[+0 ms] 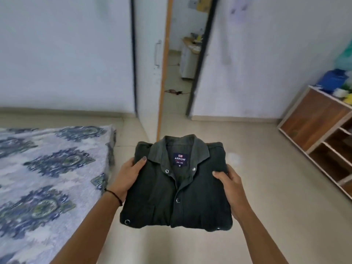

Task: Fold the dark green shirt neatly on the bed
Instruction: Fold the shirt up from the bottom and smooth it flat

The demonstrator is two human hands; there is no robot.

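The dark green shirt (177, 189) is folded into a compact rectangle, collar up, with a blue label and metal snap buttons showing. It hangs in the air over the beige floor, to the right of the bed (47, 178). My left hand (129, 178) grips its left edge with the thumb on top. On the opposite edge, my right hand (230, 185) holds it the same way. The fingers of both hands are hidden under the shirt.
The bed with its blue and white patterned cover lies low at the left. A wooden shelf unit (322, 138) stands at the right with bags on top. An open door (150, 60) and doorway are straight ahead. Beige floor lies between.
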